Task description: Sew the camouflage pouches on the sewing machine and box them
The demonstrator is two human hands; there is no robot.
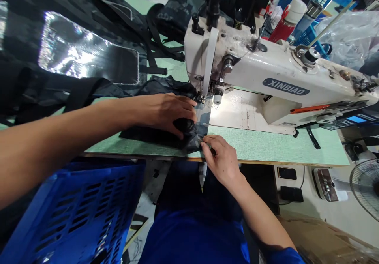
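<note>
Dark camouflage fabric [203,118] lies partly beneath the presser foot of a white sewing machine [251,64] on a green table. My left hand [168,112] rests over the fabric just left of the needle area, thumb and fingers apart, with dark folds between them. At the table's front edge, my right hand [220,153] pinches the near corner of the fabric between thumb and curled fingers. A larger camouflage piece with a shiny clear panel [91,53] spreads out at the left, with black straps around it.
A blue plastic crate [89,201] stands below the table at the left. Behind the machine are a camouflage pouch [180,13] and a red bottle [287,19]. At the right are phones [286,173], a fan [367,189] and a cardboard box [331,236].
</note>
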